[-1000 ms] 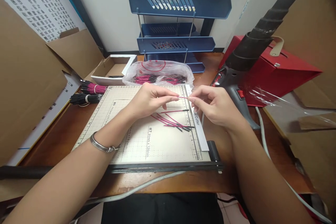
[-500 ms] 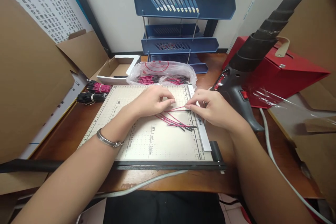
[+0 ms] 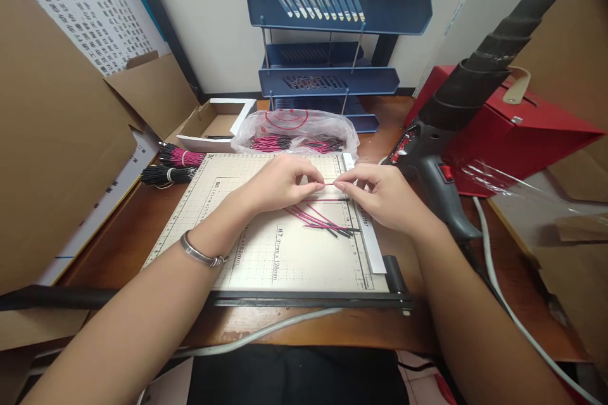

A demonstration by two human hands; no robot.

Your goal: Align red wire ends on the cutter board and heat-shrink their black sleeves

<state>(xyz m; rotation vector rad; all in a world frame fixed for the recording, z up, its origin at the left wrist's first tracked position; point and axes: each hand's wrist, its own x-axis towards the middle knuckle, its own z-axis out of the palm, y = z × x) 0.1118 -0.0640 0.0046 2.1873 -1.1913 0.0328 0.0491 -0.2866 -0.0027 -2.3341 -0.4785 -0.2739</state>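
A thin red wire [image 3: 329, 185] stretches across the short gap between my two hands, above the cream paper cutter [image 3: 251, 266] board. My left hand [image 3: 289, 185] pinches it between thumb and forefinger. On the other side my right hand [image 3: 380, 193] also pinches the wire, close to the white strip along the cutter's right edge; the wire's ends are hidden by my fingers. Just below the hands lie several loose red wires [image 3: 316, 215] with black tips, fanned out on the board, some partly under my left hand.
Behind the board sits a clear plastic bag [image 3: 294, 120] of red and black wires. Tied wire bundles [image 3: 175, 174] lie at the left. A heat gun [image 3: 427, 152] and a red box [image 3: 536, 114] stand at the right. The blue rack [image 3: 327, 82] is at the back.
My left hand has moved slightly right and closed on the red wire, which my right hand held by itself before. The wire is now raised off the loose ones.
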